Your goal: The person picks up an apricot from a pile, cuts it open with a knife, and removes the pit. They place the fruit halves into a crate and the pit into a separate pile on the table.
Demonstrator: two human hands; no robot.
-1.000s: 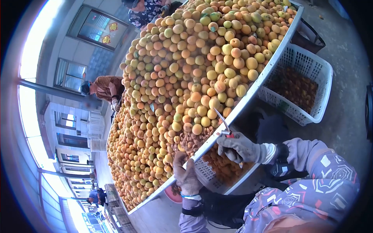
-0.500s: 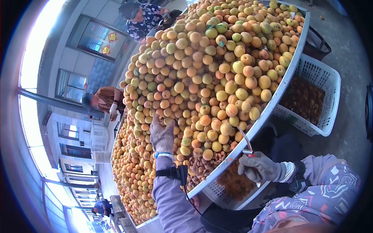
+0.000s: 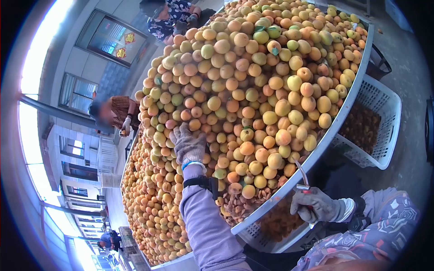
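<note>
My left hand (image 3: 189, 145), in a knitted work glove, reaches onto a large heap of apricots (image 3: 282, 107). Its fingers are spread against the fruit, touching or just over it; no apricot is visibly lifted. Over the metal rim of the bin (image 3: 328, 131), my right hand (image 3: 318, 205), in a grey glove, is closed around the red handle of a curved knife (image 3: 302, 173). The thin blade points up toward the rim. Beneath my left forearm, at the near edge of the heap, lies a patch of brown apricot pits (image 3: 237, 205).
A white plastic crate (image 3: 389, 106) holding brown pieces stands beyond the rim, and another crate (image 3: 253, 235) sits below my right hand. Across the heap are a person in a checked top (image 3: 121, 110) and one in a floral top (image 3: 165, 22). Another person (image 3: 108, 239) is farther off.
The view has shifted slightly. My left hand's fingers have spread wider on the apricots. My right hand keeps hold of the knife. The checked-top person's gloved hand now shows a small orange object.
</note>
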